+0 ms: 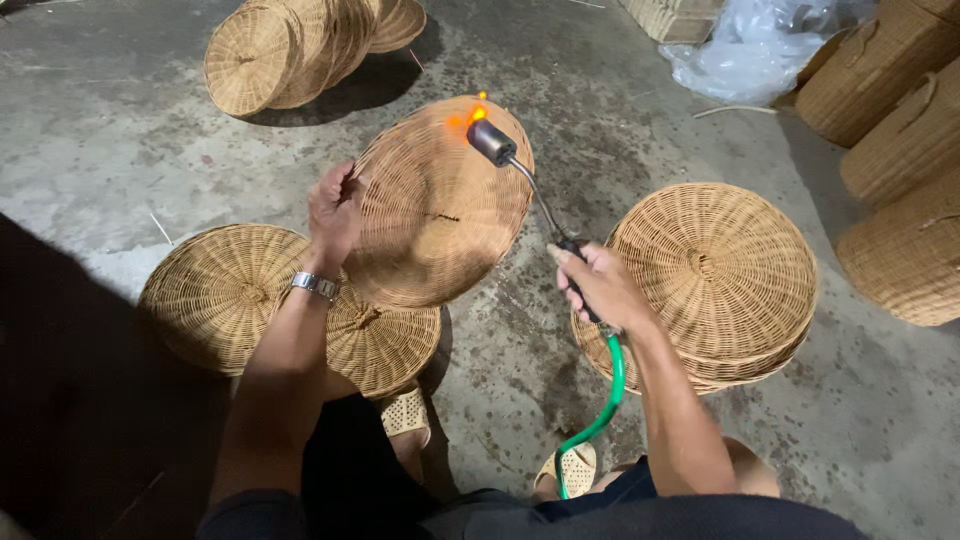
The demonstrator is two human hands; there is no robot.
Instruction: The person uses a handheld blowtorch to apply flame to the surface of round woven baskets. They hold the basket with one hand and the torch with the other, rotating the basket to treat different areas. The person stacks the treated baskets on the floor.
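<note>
Fingers of the left hand are clamped on the left rim of a round woven lid, which is held tilted above the concrete floor; the right hand is closed around the handle of a gas torch, fed by a green hose. An orange flame is seen at the nozzle, touching the lid's upper edge; a stack of lids lies just right of that hand, two more lids below the left wrist.
</note>
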